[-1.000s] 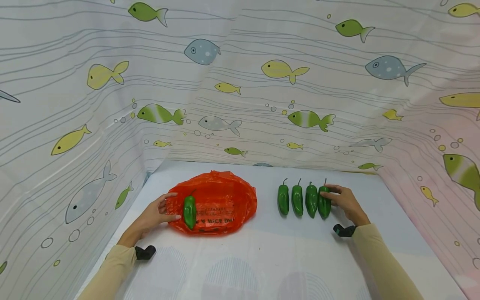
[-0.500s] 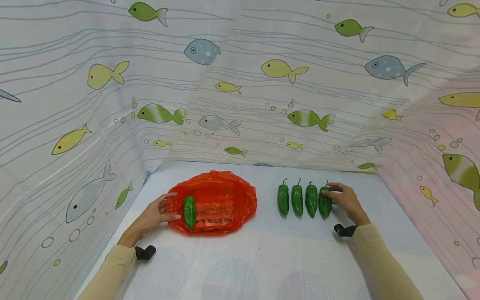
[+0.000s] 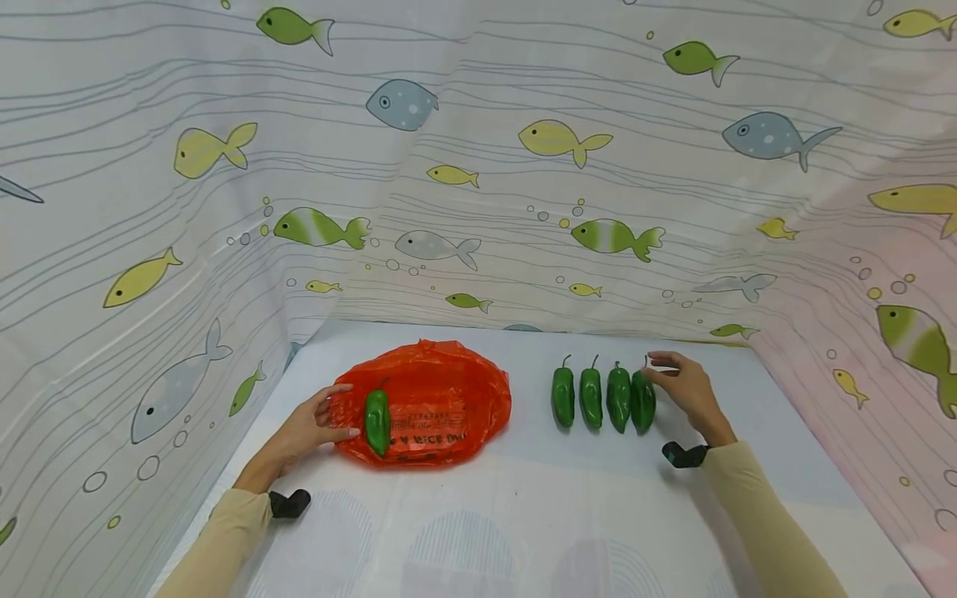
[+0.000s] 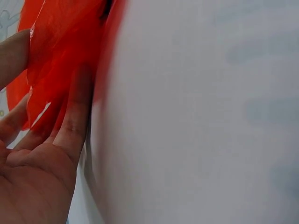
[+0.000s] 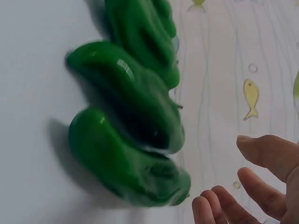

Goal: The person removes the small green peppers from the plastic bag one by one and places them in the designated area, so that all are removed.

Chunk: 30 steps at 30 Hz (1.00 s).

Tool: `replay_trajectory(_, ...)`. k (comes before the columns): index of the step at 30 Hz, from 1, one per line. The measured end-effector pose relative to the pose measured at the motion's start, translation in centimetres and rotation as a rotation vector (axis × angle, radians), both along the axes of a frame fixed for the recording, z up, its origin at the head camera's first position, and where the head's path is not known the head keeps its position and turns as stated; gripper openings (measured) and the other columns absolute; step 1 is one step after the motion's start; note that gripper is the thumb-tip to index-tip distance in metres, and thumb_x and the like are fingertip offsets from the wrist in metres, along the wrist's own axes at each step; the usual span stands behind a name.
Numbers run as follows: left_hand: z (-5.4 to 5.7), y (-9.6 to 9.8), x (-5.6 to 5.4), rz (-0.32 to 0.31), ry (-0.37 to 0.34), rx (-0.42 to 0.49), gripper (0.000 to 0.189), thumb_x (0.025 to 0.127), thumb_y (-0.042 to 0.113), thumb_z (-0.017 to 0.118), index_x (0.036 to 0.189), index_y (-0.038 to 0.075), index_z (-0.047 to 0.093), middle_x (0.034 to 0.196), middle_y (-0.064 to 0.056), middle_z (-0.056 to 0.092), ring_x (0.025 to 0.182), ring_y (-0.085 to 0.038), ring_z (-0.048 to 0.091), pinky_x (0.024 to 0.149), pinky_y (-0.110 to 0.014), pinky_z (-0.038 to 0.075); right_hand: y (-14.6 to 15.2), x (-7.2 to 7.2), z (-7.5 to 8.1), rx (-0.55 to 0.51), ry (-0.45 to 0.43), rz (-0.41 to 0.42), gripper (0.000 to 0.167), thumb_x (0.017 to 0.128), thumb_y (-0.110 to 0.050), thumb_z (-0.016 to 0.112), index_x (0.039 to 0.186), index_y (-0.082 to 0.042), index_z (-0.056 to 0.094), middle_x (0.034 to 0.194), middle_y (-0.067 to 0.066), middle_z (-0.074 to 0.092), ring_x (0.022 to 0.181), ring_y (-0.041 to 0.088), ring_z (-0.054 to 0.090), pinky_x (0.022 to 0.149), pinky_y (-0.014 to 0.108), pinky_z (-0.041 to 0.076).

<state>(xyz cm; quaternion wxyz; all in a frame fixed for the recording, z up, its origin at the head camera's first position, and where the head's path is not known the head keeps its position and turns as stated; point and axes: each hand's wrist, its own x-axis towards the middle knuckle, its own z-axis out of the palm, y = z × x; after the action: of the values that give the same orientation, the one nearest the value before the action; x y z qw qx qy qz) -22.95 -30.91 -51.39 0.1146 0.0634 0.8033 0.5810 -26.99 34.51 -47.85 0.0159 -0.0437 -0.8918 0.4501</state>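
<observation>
In the head view, my left hand (image 3: 302,428) touches the left edge of a red plastic bag (image 3: 426,390). Its thumb and forefinger stand apart. Some fingers show through the thin plastic (image 4: 60,51) in the left wrist view. A glossy green pepper (image 3: 377,422) lies at the bag's left side, stem away from me; whether inside it, I cannot tell. To the right, several green peppers form an upright row. Beside the rightmost pepper (image 3: 642,402) is my right hand (image 3: 689,390), near its stem end. The right wrist view shows that hand (image 5: 261,186) apart from the nearest pepper (image 5: 128,163).
Both the bag and the row rest on a white table (image 3: 538,515). A fish-printed cloth (image 3: 478,199) rises at the back and both sides. The other peppers (image 3: 563,399) stand close together in the row, with a bag-to-row gap of bare table.
My right hand has let go of the rightmost pepper and drawn back toward its stem end. That pepper has shifted slightly. My left hand and the bag have stayed put.
</observation>
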Motion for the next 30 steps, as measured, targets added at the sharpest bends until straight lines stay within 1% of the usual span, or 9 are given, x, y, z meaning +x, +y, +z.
replay_trajectory(4,0.0,0.0,0.1,0.002,0.006,-0.005,0.086,0.086,0.010,0.084,0.156,0.009,0.036,0.157,-0.024,0.037,0.137,-0.044,0.045,0.095,-0.025,0.053,-1.1,-0.1,0.7,-0.025,0.020,0.027,0.064,0.099,-0.040,0.069,0.148,-0.004,0.050,0.148,0.024,0.050,0.132,0.044,0.051,0.108,0.063,0.039)
replay_trajectory(8,0.1,-0.1,0.2,0.003,0.011,-0.015,0.086,0.086,0.011,0.085,0.156,0.010,0.036,0.157,-0.023,0.037,0.137,-0.044,0.044,0.095,-0.023,0.051,-2.2,-0.5,1.1,-0.045,0.019,0.051,0.065,0.099,-0.041,0.069,0.149,-0.005,0.050,0.148,0.023,0.051,0.128,0.042,0.053,0.108,0.061,0.041)
replay_trajectory(13,0.0,0.0,0.1,0.000,0.015,-0.021,0.086,0.086,0.013,0.085,0.156,0.010,0.036,0.158,-0.023,0.037,0.137,-0.044,0.045,0.096,-0.025,0.051,-3.4,-0.7,1.4,-0.051,0.018,0.080,0.064,0.099,-0.040,0.069,0.150,-0.006,0.049,0.148,0.021,0.052,0.127,0.041,0.054,0.107,0.058,0.044)
replay_trajectory(19,-0.1,0.0,0.1,-0.006,0.029,-0.014,0.085,0.086,0.012,0.085,0.156,0.010,0.037,0.157,-0.023,0.038,0.135,-0.044,0.047,0.096,-0.025,0.052,-5.1,-0.7,2.1,-0.087,0.017,0.130,0.061,0.100,-0.035,0.069,0.150,-0.006,0.048,0.147,0.021,0.053,0.124,0.041,0.058,0.108,0.060,0.042)
replay_trajectory(24,-0.1,0.1,0.0,-0.008,0.029,-0.012,0.085,0.085,0.010,0.085,0.156,0.009,0.037,0.155,-0.024,0.040,0.132,-0.043,0.049,0.093,-0.025,0.053,-6.6,-0.7,2.5,-0.112,0.037,0.173,0.060,0.099,-0.036,0.070,0.148,-0.006,0.051,0.144,0.020,0.055,0.124,0.039,0.059,0.107,0.058,0.044)
replay_trajectory(30,-0.1,0.0,-0.2,-0.005,0.029,-0.025,0.086,0.085,0.013,0.086,0.156,0.010,0.037,0.156,-0.023,0.039,0.133,-0.042,0.049,0.096,-0.027,0.053,-8.5,-0.9,2.7,-0.165,0.038,0.236,0.058,0.099,-0.036,0.071,0.147,-0.008,0.052,0.144,0.021,0.055,0.120,0.037,0.061,0.108,0.058,0.042)
